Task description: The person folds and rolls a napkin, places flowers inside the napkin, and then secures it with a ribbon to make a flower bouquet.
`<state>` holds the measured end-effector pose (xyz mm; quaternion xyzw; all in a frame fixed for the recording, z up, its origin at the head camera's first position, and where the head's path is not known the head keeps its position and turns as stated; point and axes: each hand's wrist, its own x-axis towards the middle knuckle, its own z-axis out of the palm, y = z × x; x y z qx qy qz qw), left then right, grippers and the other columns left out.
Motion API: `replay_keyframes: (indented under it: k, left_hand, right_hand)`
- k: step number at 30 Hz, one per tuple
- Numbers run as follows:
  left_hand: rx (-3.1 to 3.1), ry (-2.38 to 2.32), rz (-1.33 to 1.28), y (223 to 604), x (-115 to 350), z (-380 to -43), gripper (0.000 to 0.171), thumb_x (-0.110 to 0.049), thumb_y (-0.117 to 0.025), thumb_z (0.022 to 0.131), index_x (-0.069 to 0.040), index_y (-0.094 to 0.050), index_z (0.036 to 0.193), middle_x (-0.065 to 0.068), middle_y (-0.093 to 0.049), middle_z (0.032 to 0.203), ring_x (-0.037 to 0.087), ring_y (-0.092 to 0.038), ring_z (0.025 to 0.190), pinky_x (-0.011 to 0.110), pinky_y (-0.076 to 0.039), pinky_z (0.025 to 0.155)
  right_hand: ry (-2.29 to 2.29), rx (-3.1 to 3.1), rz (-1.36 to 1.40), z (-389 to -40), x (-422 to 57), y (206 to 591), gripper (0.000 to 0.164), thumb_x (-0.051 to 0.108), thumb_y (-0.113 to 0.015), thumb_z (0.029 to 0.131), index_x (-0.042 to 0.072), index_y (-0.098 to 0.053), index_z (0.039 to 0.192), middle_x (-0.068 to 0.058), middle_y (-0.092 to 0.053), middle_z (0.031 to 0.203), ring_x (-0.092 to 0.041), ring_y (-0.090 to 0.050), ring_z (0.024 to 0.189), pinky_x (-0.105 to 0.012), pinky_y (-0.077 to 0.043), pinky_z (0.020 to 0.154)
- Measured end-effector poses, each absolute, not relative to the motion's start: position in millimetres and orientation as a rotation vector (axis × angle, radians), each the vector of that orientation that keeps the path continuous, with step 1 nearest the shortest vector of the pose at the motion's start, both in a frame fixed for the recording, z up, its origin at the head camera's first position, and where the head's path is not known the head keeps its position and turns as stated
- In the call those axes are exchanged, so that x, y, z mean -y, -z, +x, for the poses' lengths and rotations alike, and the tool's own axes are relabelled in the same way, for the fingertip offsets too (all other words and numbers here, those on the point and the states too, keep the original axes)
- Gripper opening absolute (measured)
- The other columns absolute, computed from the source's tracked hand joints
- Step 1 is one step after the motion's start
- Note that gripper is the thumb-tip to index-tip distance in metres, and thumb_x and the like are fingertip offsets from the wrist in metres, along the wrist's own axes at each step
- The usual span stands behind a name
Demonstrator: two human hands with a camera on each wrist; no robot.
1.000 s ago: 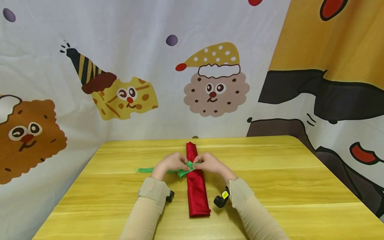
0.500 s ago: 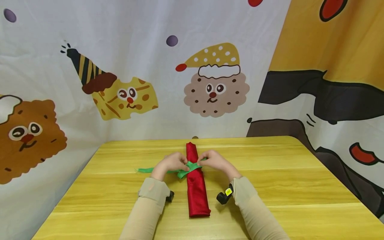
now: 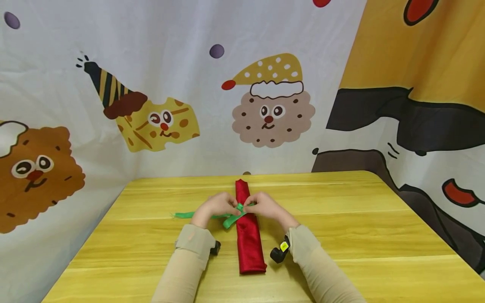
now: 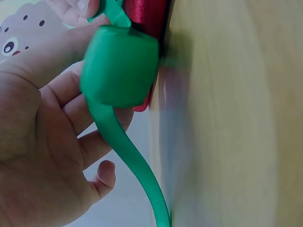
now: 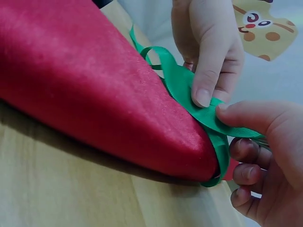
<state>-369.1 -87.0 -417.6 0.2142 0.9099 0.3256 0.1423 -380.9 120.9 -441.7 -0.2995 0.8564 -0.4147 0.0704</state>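
Observation:
A long red satiny fabric bundle (image 3: 250,248) lies lengthwise on the table. Green ribbon (image 5: 180,87) passes around its middle and is gathered on top. My left hand (image 3: 219,205) pinches the ribbon between thumb and fingers at the bundle's left side. In the left wrist view, a wide ribbon loop (image 4: 120,66) stands out beside the left thumb and a loose tail (image 4: 130,153) hangs below it. From the right, my right hand (image 3: 265,206) pinches another part of the ribbon, its thumb close to the left thumb. Fingers partly hide the gathered spot.
The wooden table (image 3: 341,227) extends on both sides of the bundle. Behind it hangs a curtain (image 3: 212,88) printed with cartoon food. Dark wrist cameras (image 3: 279,253) sit at the cuffs.
My right hand drew the ribbon out to the right, then came back left to the gathered spot. The ribbon loop under my left hand has shifted slightly. The bundle has stayed put.

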Motion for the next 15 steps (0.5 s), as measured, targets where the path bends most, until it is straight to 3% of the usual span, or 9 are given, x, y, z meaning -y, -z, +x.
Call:
replay_keyframes:
  k: [4, 15]
  left_hand:
    - [-2.639, -0.922, 0.637, 418, 87, -370, 0.027, -0.023, -0.072, 0.087, -0.015, -0.059, 0.065, -0.007, -0.044, 0.057, 0.011, -0.038, 0.056, 0.046, -0.029, 0.081]
    - [-2.642, -0.923, 0.636, 420, 89, -373, 0.041, -0.022, -0.07, 0.089, -0.017, -0.043, 0.059, -0.005, -0.031, 0.054, 0.011, -0.028, 0.052, 0.033, -0.029, 0.066]
  right_hand:
    - [1.251, -2.575, -0.889, -381, -122, 441, 0.009, 0.014, -0.068, 0.088, 0.008, -0.075, 0.088, 0.004, -0.067, 0.08, -0.007, -0.045, 0.063, -0.024, -0.04, 0.06]
    - [1.327, -2.63, -0.745, -385, -141, 434, 0.015, 0.016, -0.063, 0.093, 0.006, -0.074, 0.095, -0.001, -0.068, 0.089, -0.014, -0.057, 0.082, -0.032, -0.048, 0.074]
